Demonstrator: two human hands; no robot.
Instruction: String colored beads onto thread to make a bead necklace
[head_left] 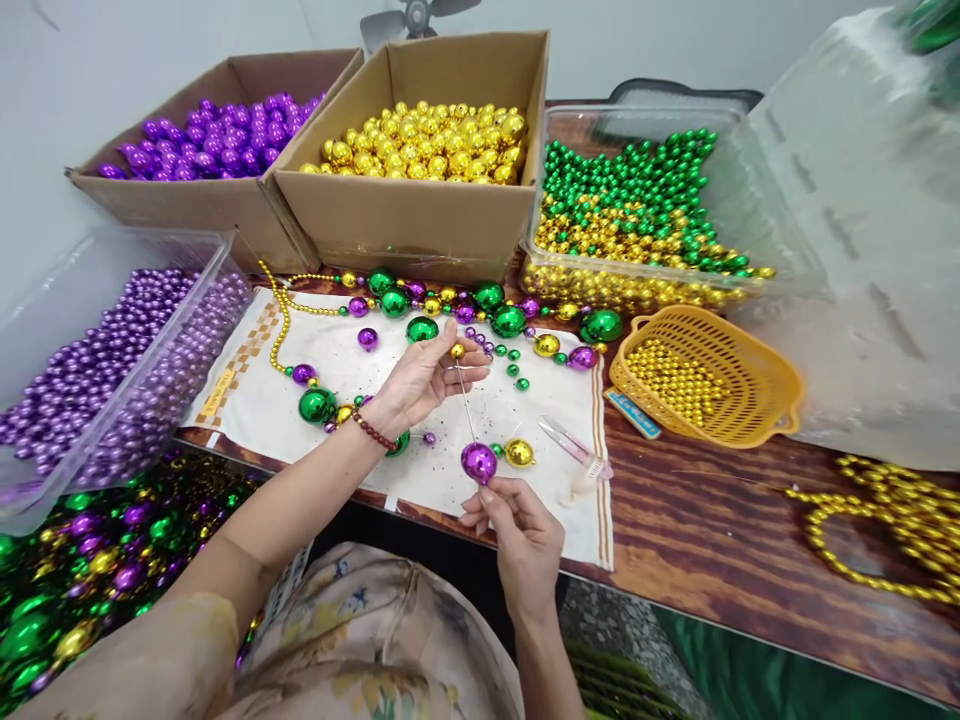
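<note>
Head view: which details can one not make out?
In the head view:
Where the right hand grips the purple bauble: covered by its fingers.
Depth of the gold baubles: hidden by the cardboard box.
Gold bead strands: cut off by the right edge.
Print on blue packet: too small.

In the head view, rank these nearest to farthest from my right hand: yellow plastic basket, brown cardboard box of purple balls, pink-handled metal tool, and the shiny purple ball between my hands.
1. Shiny purple ball, touching your right hand.
2. Pink-handled metal tool, to its right.
3. Yellow plastic basket, farther right.
4. Brown cardboard box of purple balls, back left.
</note>
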